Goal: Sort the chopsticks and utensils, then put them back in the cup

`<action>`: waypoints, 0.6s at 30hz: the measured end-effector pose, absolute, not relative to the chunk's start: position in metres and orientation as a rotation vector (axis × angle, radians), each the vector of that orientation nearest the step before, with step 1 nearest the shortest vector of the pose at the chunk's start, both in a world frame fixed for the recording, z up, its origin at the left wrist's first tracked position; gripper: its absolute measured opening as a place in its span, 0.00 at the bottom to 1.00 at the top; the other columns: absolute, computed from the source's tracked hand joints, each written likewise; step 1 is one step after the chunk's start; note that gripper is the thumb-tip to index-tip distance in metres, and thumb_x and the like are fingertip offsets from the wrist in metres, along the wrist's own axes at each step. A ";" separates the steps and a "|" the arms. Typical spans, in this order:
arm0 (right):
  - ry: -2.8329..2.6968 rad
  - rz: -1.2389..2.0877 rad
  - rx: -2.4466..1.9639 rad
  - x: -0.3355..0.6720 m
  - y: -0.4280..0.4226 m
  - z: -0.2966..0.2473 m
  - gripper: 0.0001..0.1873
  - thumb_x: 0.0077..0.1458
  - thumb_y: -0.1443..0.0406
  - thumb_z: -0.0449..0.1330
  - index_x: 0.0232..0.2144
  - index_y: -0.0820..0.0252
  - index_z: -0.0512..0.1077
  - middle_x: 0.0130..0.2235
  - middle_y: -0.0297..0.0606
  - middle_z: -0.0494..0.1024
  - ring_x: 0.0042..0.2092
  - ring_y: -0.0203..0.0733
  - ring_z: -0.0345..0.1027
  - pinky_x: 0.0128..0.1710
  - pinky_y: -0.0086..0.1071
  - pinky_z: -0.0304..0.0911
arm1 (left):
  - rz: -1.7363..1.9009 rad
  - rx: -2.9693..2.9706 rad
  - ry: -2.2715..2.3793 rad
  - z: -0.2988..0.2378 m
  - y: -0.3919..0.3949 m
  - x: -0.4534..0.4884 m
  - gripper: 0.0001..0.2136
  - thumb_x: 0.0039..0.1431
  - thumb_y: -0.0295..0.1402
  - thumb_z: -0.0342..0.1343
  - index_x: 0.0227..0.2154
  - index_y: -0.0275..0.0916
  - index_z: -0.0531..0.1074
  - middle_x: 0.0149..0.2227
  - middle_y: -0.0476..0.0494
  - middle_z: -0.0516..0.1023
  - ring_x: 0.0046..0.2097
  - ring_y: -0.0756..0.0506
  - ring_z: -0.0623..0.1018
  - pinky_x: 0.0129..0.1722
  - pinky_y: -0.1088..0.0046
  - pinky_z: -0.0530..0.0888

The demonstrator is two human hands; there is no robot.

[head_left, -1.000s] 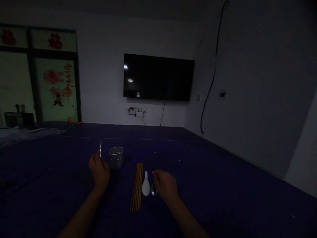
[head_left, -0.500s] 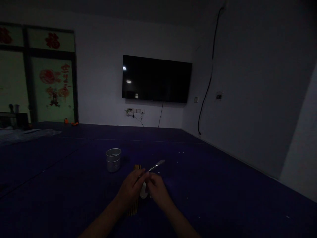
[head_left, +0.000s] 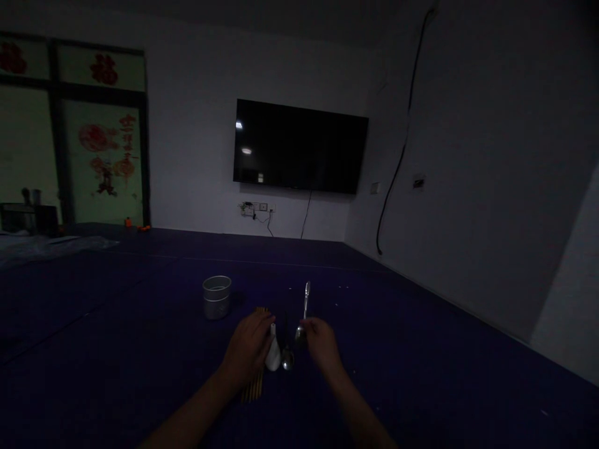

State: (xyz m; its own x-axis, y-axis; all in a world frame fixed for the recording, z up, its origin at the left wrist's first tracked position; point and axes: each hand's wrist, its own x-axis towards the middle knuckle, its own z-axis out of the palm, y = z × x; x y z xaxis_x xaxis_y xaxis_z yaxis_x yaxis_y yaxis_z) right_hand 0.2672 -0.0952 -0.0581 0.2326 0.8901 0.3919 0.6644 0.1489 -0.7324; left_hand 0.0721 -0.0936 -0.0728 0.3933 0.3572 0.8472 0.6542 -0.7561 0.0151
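In dim light, my right hand [head_left: 322,344] pinches a metal spoon [head_left: 306,302] near its bowl, with the handle pointing away from me. My left hand [head_left: 248,344] arches over a bundle of chopsticks [head_left: 253,390], and its closed fingertips are at the handle of a white soup spoon [head_left: 272,357]. The hand covers the middle of the chopsticks. Between the white spoon and my right hand lies a second metal spoon [head_left: 287,360], its bowl toward me. Beyond my left hand stands a silver metal cup [head_left: 217,299], upright and apart from both hands.
The dark blue table [head_left: 421,374] runs back to the wall. Small white bits are scattered on it. Crumpled clear plastic [head_left: 60,246] and a dark box [head_left: 30,218] sit at far left, near small orange objects [head_left: 143,228]. A black cable [head_left: 393,178] hangs on the right wall.
My hands have moved apart. My right hand has shifted right with the metal spoon, whose handle now points more straight away. The second metal spoon shows between the hands now.
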 end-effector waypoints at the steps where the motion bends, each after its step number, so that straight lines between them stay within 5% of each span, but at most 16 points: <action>1: -1.509 0.283 -1.632 0.272 -0.094 -0.059 0.18 0.57 0.66 0.46 0.31 0.62 0.76 0.35 0.43 0.80 0.37 0.40 0.73 0.35 0.27 0.62 | -1.325 -2.356 -0.937 -0.073 -0.092 0.070 0.14 0.61 0.33 0.47 0.49 0.40 0.67 0.46 0.38 0.75 0.49 0.42 0.73 0.47 0.60 0.73; 7: -1.589 0.266 -1.819 0.275 -0.091 -0.068 0.13 0.50 0.72 0.54 0.25 0.62 0.79 0.32 0.45 0.81 0.36 0.42 0.75 0.33 0.26 0.60 | -1.377 -2.522 -1.176 -0.077 -0.084 0.064 0.11 0.61 0.37 0.46 0.37 0.40 0.72 0.37 0.41 0.76 0.41 0.43 0.74 0.41 0.63 0.73; 18: -1.618 0.246 -1.944 0.273 -0.087 -0.076 0.11 0.53 0.71 0.55 0.26 0.64 0.78 0.31 0.48 0.80 0.35 0.42 0.75 0.25 0.24 0.56 | -1.357 -2.632 -1.198 -0.078 -0.084 0.064 0.13 0.62 0.39 0.45 0.34 0.40 0.73 0.35 0.41 0.76 0.40 0.43 0.74 0.40 0.64 0.71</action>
State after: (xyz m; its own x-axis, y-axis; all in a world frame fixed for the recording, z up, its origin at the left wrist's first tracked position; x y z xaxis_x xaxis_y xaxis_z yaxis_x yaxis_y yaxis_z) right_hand 0.2728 -0.0867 -0.0755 0.2429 0.9437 0.2244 0.8344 -0.0853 -0.5445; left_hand 0.0643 -0.0840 -0.0781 0.3583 0.6400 0.6797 0.5950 -0.7176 0.3620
